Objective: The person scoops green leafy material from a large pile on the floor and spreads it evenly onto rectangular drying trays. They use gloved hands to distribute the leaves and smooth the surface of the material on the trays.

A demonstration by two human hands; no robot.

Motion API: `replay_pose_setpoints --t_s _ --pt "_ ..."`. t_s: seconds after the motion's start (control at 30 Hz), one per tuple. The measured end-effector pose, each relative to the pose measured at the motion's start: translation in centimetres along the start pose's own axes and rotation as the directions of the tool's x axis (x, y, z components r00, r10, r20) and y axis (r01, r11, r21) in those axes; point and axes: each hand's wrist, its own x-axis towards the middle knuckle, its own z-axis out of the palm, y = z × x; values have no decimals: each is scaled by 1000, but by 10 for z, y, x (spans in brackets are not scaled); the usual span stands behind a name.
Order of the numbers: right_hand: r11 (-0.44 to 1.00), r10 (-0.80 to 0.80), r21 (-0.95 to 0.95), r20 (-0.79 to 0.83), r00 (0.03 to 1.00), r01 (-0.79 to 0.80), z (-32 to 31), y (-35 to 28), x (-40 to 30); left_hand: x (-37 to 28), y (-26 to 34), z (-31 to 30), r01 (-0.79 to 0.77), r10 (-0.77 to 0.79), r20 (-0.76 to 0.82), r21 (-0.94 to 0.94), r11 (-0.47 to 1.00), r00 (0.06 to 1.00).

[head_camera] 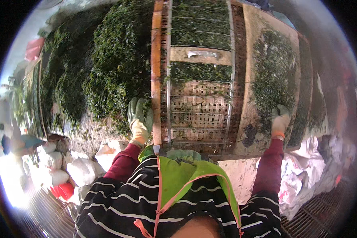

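Observation:
My left hand (138, 119), in a green and cream work glove, rests at the near edge of a big heap of dark green leaves (116, 62). Its fingers point away from me, with the thumb beside an orange-brown bar (156, 68). On the right, my right hand (280, 120), gloved alike, touches the near end of another leaf pile (273, 68) on a tan board (246, 119). Whether its fingers hold any leaves cannot be told. Between the hands lies a woven slatted tray (199, 119) under a ladder-like metal frame (168, 113), with leaves covering its far part.
A wooden crosspiece with a metal handle (203, 54) spans the frame. White sacks (81, 171) and a red bundle (62, 191) sit at lower left. Crumpled white sacking (300, 175) lies at lower right. A blurred person (20, 144) is at far left.

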Motion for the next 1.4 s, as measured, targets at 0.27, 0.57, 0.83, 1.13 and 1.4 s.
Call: replay_pose_setpoints --t_s 0.27,0.57,0.83,1.13,1.4 --pt "579 -54 814 77 996 -32 -22 -276 -4 51 76 -12 -145 136 -106 -83 986 985" --pt "774 -623 187 55 781 604 82 -273 -24 83 97 -5 -268 253 -187 -57 962 949" --pt "866 -228 -244 583 780 436 101 -244 -63 111 181 4 -555 566 -7 -208 805 824" --pt "949 -129 297 72 989 102 107 -241 -88 128 237 88 -804 807 167 -98 586 567" --pt "900 -226 -40 809 543 434 84 -356 -63 127 231 79 -802 736 357 71 593 575"
